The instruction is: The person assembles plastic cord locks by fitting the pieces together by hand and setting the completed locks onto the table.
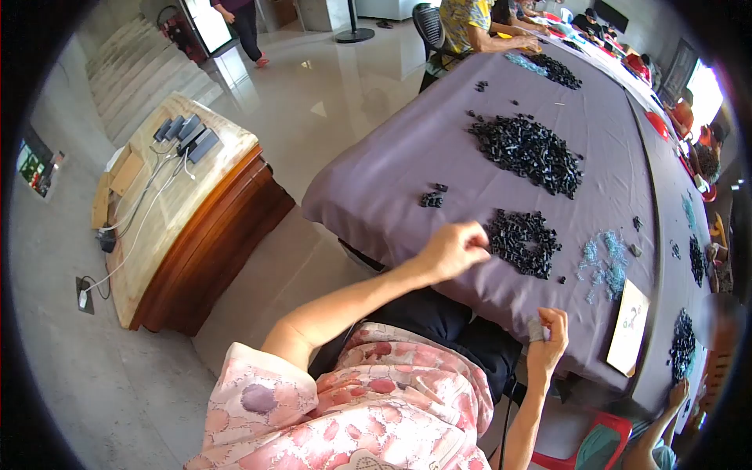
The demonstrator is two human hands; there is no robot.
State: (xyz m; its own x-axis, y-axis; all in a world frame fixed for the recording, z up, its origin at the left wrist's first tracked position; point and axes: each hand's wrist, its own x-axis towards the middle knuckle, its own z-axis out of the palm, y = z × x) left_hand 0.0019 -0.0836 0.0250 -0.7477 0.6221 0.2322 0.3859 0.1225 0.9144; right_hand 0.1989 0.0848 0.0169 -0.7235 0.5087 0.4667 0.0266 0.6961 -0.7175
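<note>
My left hand [454, 252] is at the near edge of the cloth-covered table, its fingers curled together beside a pile of small black plastic pieces [523, 244]. Whatever is in those fingers, if anything, is hidden. Over the table's front edge, closer to my body, my right hand [551, 338] is closed, with a pale grey wrap or piece showing at its thumb side. I cannot make out what the right fingers hold. To the right of the black pile lie scattered small light-blue pieces [605, 265].
A larger black heap [526, 153] and a small cluster [432, 199] lie farther along the purple-grey tablecloth [376, 176]. A printed card [629, 327] lies at right. Other people sit around the table. A marble-topped counter [168, 211] with cables and chargers stands left.
</note>
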